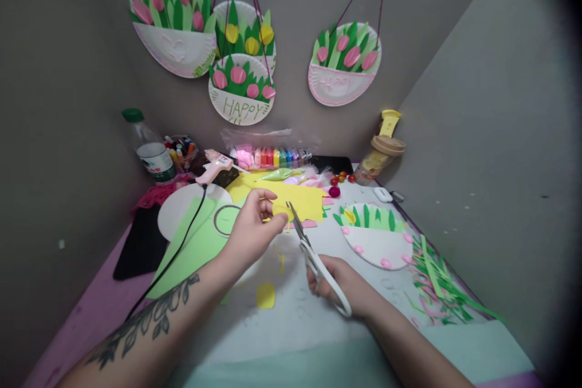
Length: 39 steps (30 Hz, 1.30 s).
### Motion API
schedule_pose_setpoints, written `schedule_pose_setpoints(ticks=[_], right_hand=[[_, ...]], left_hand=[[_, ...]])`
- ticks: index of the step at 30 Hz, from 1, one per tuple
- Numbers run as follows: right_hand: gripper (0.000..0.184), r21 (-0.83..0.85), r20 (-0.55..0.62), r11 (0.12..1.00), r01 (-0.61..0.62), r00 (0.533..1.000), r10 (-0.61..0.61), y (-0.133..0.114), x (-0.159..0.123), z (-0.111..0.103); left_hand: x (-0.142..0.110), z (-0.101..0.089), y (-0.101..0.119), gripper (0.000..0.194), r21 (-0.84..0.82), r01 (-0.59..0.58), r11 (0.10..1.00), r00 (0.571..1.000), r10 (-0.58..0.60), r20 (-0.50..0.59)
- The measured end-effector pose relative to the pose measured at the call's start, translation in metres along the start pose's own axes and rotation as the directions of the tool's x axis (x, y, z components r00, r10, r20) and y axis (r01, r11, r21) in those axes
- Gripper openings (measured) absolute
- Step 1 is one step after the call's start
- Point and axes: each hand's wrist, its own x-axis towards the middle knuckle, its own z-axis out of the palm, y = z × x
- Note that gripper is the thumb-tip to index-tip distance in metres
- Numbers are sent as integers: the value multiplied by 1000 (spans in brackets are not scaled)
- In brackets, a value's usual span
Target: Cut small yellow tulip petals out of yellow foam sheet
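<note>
My left hand (255, 221) pinches a small piece of yellow paper (282, 208) between thumb and fingers; it blends with the yellow sheets (309, 201) behind it. In my right hand (339, 282) are white-handled scissors (315, 259), their blades slightly apart and pointing up toward that yellow piece. Whether the blades touch the paper, I cannot tell. Below my hands, a cut yellow paper shape (265, 296) lies on the white table covering, with thin yellow offcuts (280, 262) above it.
To the right lies a paper-plate basket (379, 247) with green leaves, beside a heap of paper scraps (439, 291). Green sheets (182, 248), a tape roll (227, 220) and a corded pink glue gun (214, 167) are at left. Finished plate baskets (242, 106) hang on the wall.
</note>
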Motion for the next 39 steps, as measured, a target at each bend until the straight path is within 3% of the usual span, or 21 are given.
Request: schedule_pose_setpoints(ticks=[6, 15, 23, 31, 39], right_hand=[[24, 13, 10, 1000, 3, 1000, -3, 0, 0, 0], [17, -13, -6, 999, -37, 999, 37, -8, 0, 3], [21, 15, -5, 999, -39, 999, 39, -6, 1, 3], [21, -2, 1, 1000, -26, 1000, 26, -8, 1, 3], [16, 14, -8, 999, -52, 999, 52, -7, 1, 4]], left_hand=[[-1, 2, 0, 36, -34, -1, 999, 1000, 1, -11], [-2, 0, 0, 37, 88, -2, 996, 997, -5, 73], [1, -5, 2, 35, 130, -33, 991, 998, 26, 50], [2, -6, 0, 37, 132, -20, 991, 994, 6, 108], [2, -6, 4, 36, 114, -4, 993, 996, -7, 93]])
